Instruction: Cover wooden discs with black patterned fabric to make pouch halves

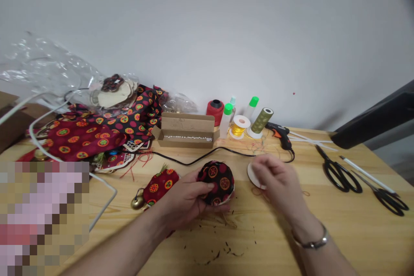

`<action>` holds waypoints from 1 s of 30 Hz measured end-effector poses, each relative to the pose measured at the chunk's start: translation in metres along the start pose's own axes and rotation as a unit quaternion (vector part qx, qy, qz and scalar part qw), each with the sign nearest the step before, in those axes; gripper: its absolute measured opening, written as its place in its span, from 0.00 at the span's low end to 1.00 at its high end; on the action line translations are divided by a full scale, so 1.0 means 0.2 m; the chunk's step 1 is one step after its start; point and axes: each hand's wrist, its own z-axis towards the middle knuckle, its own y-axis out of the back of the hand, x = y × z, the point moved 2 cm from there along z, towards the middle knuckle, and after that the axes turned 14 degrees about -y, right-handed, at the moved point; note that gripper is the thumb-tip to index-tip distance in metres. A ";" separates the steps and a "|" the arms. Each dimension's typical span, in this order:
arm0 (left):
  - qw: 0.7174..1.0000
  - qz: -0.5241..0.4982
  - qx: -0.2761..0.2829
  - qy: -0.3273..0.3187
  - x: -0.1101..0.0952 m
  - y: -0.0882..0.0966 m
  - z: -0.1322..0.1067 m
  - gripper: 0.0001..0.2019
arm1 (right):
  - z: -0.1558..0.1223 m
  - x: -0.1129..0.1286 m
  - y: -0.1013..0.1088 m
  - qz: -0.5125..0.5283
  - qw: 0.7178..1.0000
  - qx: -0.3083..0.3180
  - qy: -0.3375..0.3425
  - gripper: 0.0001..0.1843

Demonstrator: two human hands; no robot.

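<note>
One patterned fabric disc (222,177) in left hand (190,196), right hand (278,181) apart, grip unclear.

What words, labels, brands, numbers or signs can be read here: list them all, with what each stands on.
None can be read.
Cardboard box lid: faint marks, too blurred to read.
Round fabric piece in the left hand: printed motifs, no legible lettering.

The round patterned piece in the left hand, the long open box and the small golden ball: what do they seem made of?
Round patterned piece: probably printed cloth, mostly matte, judging by its soft-looking edge. Long open box: dull brown cardboard, as the folded flaps suggest. Small golden ball: likely metal, shiny like brass; coated plastic remains possible.
</note>
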 end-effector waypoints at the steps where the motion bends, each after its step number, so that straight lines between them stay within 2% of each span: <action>1: 1.000 0.001 0.001 -0.002 0.00 0.00 0.00 0.16 | -0.01 -0.02 -0.05 -0.066 0.997 0.020 0.029 0.06; 3: 1.000 -0.001 0.004 -0.009 0.00 0.00 0.00 0.15 | -0.03 -0.05 -0.12 -0.148 0.984 0.044 0.085 0.02; 6: 1.000 -0.004 0.006 -0.010 0.01 0.00 0.00 0.15 | -0.03 -0.07 -0.16 -0.178 0.974 0.046 0.134 0.07; 8: 1.000 -0.005 0.007 -0.005 0.02 0.00 0.00 0.15 | -0.04 -0.08 -0.17 -0.175 0.972 0.051 0.146 0.04; 11: 1.000 -0.009 0.013 0.000 0.02 0.00 0.00 0.17 | -0.04 -0.07 -0.16 -0.146 0.980 0.034 0.134 0.07; 15: 1.000 -0.007 0.007 -0.002 0.02 0.01 0.00 0.17 | -0.01 -0.06 -0.09 -0.089 0.992 -0.056 0.067 0.09; 18: 1.000 -0.008 0.005 -0.001 0.01 0.01 0.00 0.17 | 0.04 -0.06 0.05 -0.029 0.985 -0.171 0.005 0.10; 20: 1.000 -0.013 0.004 -0.005 0.01 0.01 0.00 0.17 | 0.06 -0.05 0.14 0.032 0.968 -0.247 -0.002 0.11; 22: 1.000 -0.021 -0.001 -0.011 0.00 0.02 0.00 0.16 | 0.06 -0.02 0.19 0.086 0.959 -0.271 0.017 0.12; 24: 0.999 -0.029 -0.007 -0.020 -0.01 0.02 0.00 0.16 | 0.01 0.03 0.16 0.075 0.970 -0.227 0.036 0.12; 26: 0.999 -0.039 -0.010 -0.034 -0.02 0.03 0.01 0.16 | -0.09 0.07 0.04 -0.024 0.990 -0.129 0.057 0.13; 27: 0.998 -0.046 -0.010 -0.041 -0.02 0.03 0.02 0.15 | -0.15 0.09 -0.04 -0.074 0.992 -0.051 0.085 0.14; 28: 0.998 -0.055 -0.010 -0.043 -0.03 0.04 0.02 0.14 | -0.21 0.09 -0.12 -0.116 0.984 0.043 0.126 0.15; 29: 0.997 -0.067 -0.009 -0.041 -0.03 0.04 0.02 0.13 | -0.28 0.08 -0.21 -0.168 0.961 0.122 0.181 0.17; 30: 0.996 -0.080 -0.009 -0.036 -0.04 0.04 0.02 0.13 | -0.35 0.06 -0.29 -0.235 0.919 0.192 0.251 0.20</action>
